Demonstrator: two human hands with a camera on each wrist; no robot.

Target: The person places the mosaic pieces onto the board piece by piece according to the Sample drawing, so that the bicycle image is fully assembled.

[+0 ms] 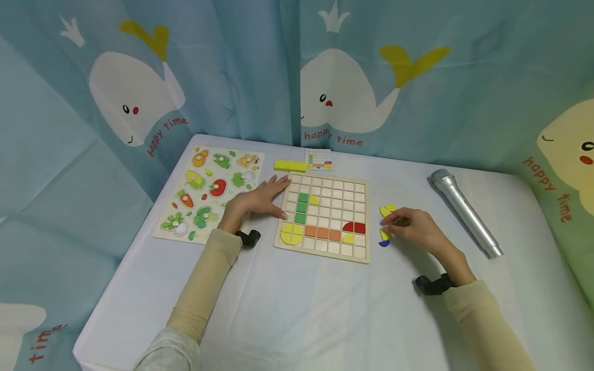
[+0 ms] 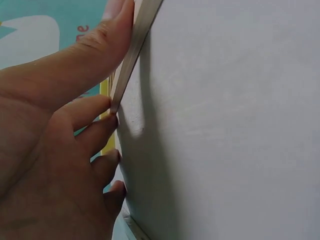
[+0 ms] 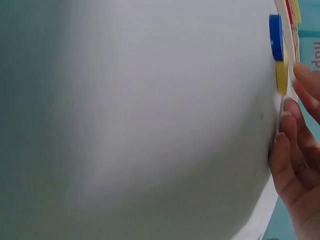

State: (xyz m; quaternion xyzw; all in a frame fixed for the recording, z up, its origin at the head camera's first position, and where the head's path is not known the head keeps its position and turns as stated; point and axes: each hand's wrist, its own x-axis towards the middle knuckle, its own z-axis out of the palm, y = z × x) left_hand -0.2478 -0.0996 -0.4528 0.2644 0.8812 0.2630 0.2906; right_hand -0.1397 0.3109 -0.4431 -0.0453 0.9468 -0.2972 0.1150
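Observation:
A square wooden grid board (image 1: 337, 208) lies on the table, with green, yellow, orange and red pieces in some of its cells. My left hand (image 1: 258, 200) rests at the board's left side, thumb and fingers spread along the rim. In the left wrist view, the thumb (image 2: 75, 65) lies against the board's edge (image 2: 134, 50). My right hand (image 1: 413, 229) is low over loose pieces beside the board, fingers bent. Around its fingertips are yellow pieces (image 1: 389, 209) and a blue piece (image 1: 384, 243). Whether it pinches a piece is hidden.
A vegetable puzzle board (image 1: 218, 188) lies at the left. Behind the grid board are a yellow block (image 1: 290, 165) and a pattern card (image 1: 318, 159). A silver microphone (image 1: 466, 212) lies to the right. Whale-print curtains (image 1: 260, 67) hang behind the table.

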